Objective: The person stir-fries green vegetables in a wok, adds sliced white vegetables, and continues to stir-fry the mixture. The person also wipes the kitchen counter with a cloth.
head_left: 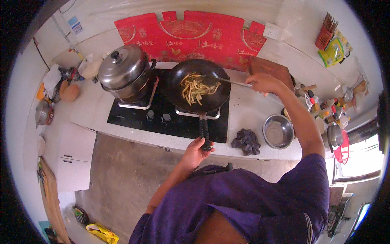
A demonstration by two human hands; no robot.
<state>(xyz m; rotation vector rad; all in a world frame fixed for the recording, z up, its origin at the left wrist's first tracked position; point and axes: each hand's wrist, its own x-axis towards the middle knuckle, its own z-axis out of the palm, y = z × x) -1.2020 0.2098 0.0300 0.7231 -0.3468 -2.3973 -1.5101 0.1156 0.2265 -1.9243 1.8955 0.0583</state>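
A black wok (178, 71) stands on the right burner of the gas stove (134, 116), its handle pointing toward me. My left hand (196, 152) is closed around the end of the dark wok handle (204, 130). Brown-yellow cut strips of food (196, 89) lie in the middle of the wok. My right hand (265, 83) grips the far end of a long metal spatula (235, 82), which reaches in over the wok's right rim. The spatula's blade rests among the strips and is partly hidden by them.
A large lidded steel pot (124, 71) sits on the left burner. To the right on the counter lie a dark crumpled cloth (246, 142) and a steel bowl (278, 131). A wooden board (272, 71) leans behind, near several bottles (325, 106). Red panels (187, 36) line the back wall.
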